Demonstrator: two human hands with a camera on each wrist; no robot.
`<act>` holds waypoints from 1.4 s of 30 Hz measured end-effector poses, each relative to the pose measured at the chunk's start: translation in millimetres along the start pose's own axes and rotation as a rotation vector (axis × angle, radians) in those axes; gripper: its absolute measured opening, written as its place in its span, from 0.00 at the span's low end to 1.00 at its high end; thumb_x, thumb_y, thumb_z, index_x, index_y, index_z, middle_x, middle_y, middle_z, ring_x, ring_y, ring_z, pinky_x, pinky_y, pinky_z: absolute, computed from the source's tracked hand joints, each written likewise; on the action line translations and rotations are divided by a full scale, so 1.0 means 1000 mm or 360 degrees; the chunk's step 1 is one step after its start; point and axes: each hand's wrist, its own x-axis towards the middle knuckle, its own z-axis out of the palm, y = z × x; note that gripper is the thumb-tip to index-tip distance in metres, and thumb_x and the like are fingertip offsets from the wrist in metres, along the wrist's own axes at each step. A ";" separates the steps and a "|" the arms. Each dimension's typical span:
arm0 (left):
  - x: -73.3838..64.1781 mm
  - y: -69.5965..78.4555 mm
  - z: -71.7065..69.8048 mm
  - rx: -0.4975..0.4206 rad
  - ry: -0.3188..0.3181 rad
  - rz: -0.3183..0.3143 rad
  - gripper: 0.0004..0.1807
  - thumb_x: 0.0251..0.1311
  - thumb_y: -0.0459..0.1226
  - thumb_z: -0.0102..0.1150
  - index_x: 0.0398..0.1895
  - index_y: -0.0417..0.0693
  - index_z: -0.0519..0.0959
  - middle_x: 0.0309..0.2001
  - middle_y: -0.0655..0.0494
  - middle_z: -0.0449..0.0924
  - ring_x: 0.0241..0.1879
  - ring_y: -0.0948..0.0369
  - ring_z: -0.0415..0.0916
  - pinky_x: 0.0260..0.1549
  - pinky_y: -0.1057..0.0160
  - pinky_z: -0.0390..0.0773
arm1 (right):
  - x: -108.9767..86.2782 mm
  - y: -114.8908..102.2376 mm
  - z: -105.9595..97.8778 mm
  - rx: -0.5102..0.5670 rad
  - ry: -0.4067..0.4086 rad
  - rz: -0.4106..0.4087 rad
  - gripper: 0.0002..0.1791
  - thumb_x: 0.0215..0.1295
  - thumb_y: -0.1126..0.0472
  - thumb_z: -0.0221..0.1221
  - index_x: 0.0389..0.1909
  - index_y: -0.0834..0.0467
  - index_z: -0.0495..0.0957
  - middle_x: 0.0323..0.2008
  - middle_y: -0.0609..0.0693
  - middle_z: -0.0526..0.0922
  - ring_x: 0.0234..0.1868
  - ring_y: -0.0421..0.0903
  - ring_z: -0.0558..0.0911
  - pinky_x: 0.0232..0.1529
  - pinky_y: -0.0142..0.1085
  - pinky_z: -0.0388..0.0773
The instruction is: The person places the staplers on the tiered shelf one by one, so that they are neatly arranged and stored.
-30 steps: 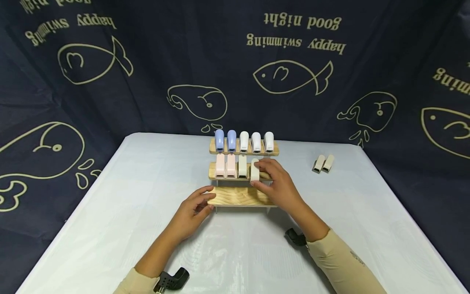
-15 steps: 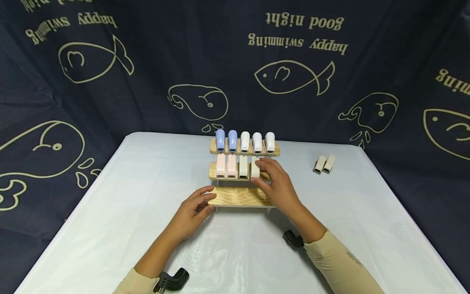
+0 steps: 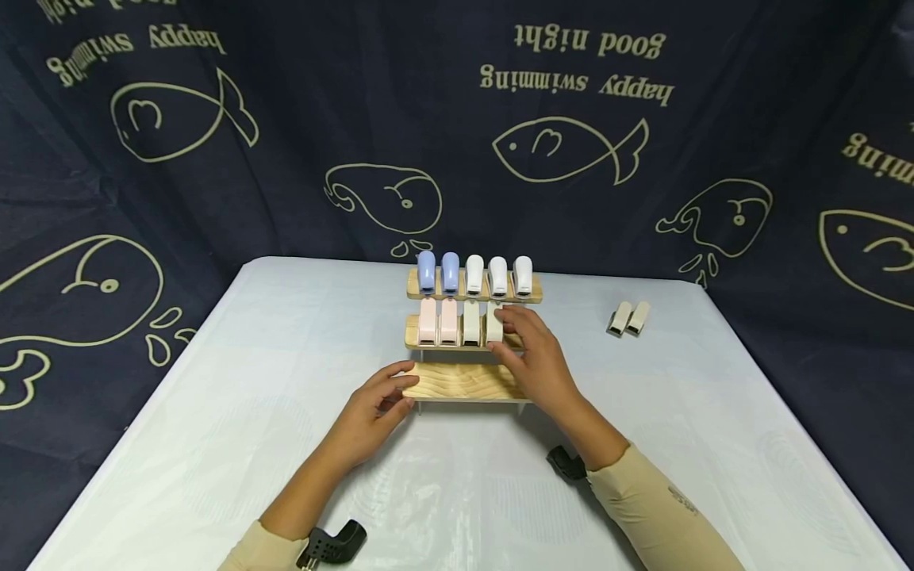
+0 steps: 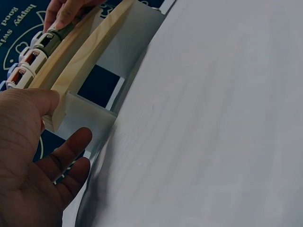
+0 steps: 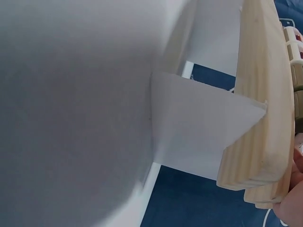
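A three-tier wooden rack (image 3: 464, 382) stands mid-table. My left hand (image 3: 374, 416) holds its bottom board's left end between thumb and fingers; in the left wrist view the thumb (image 4: 45, 100) lies on the board and two fingers hang free. My right hand (image 3: 539, 361) pinches a cream mini stapler (image 3: 493, 327) at the middle tier, fourth from the left. Beside it are a cream-green stapler (image 3: 471, 323) and two pink staplers (image 3: 438, 321). In the right wrist view my right hand (image 5: 294, 189) shows only at the edge, its grip mostly hidden.
On the top tier stand two blue staplers (image 3: 438, 272) and three white staplers (image 3: 498, 275). Two more cream staplers (image 3: 628, 318) lie on the table at right. A dark curtain (image 3: 457, 119) with fish drawings hangs behind the white-covered table (image 3: 457, 492).
My right hand has moved the cream stapler slightly back, level with the middle-tier row. The left hand has stayed on the board's end.
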 end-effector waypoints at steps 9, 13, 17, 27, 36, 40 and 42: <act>0.000 0.004 0.000 -0.0001 0.0007 0.0026 0.18 0.68 0.34 0.61 0.60 0.42 0.78 0.69 0.54 0.68 0.45 0.60 0.78 0.45 0.62 0.81 | -0.001 0.002 0.001 0.0018 0.0007 0.0047 0.27 0.64 0.62 0.68 0.63 0.60 0.74 0.63 0.54 0.73 0.53 0.51 0.81 0.51 0.40 0.81; 0.000 0.003 0.000 0.0000 0.0012 0.0028 0.18 0.68 0.34 0.61 0.60 0.42 0.78 0.69 0.54 0.68 0.45 0.60 0.78 0.45 0.62 0.81 | 0.000 0.002 0.000 0.0026 0.0002 0.0055 0.27 0.64 0.61 0.68 0.63 0.60 0.74 0.64 0.53 0.73 0.53 0.51 0.81 0.51 0.39 0.81; 0.000 0.003 0.000 0.0007 0.0013 0.0024 0.18 0.68 0.34 0.61 0.60 0.43 0.78 0.69 0.55 0.68 0.45 0.60 0.78 0.45 0.62 0.81 | 0.000 0.003 0.001 0.0035 -0.0002 0.0046 0.27 0.64 0.62 0.68 0.63 0.60 0.74 0.63 0.54 0.73 0.53 0.51 0.81 0.51 0.38 0.81; 0.000 0.001 0.000 0.0019 0.0009 0.0011 0.19 0.68 0.34 0.61 0.61 0.44 0.78 0.69 0.56 0.67 0.45 0.60 0.78 0.45 0.62 0.81 | 0.000 0.001 0.002 -0.0012 -0.0002 0.0025 0.27 0.64 0.61 0.68 0.63 0.59 0.73 0.58 0.54 0.75 0.52 0.51 0.80 0.51 0.40 0.80; 0.001 0.000 0.000 0.0017 0.0013 0.0002 0.18 0.68 0.35 0.61 0.60 0.44 0.79 0.69 0.56 0.67 0.45 0.60 0.77 0.46 0.62 0.80 | 0.001 0.000 0.002 -0.0015 0.0002 0.0029 0.28 0.63 0.62 0.69 0.63 0.59 0.73 0.58 0.55 0.74 0.52 0.51 0.80 0.52 0.42 0.80; 0.000 0.001 0.000 0.0011 0.0012 0.0000 0.18 0.68 0.34 0.61 0.60 0.44 0.79 0.69 0.56 0.68 0.46 0.60 0.77 0.46 0.62 0.80 | -0.001 -0.001 0.003 -0.0047 0.0007 0.0032 0.30 0.62 0.62 0.70 0.64 0.59 0.72 0.59 0.56 0.74 0.52 0.52 0.81 0.52 0.44 0.80; 0.000 0.001 0.001 0.0009 0.0015 0.0000 0.18 0.67 0.34 0.62 0.60 0.44 0.79 0.69 0.56 0.68 0.46 0.60 0.77 0.46 0.62 0.80 | -0.002 -0.002 0.004 -0.0055 0.0002 0.0036 0.30 0.62 0.61 0.70 0.64 0.59 0.71 0.60 0.56 0.73 0.52 0.52 0.81 0.52 0.44 0.80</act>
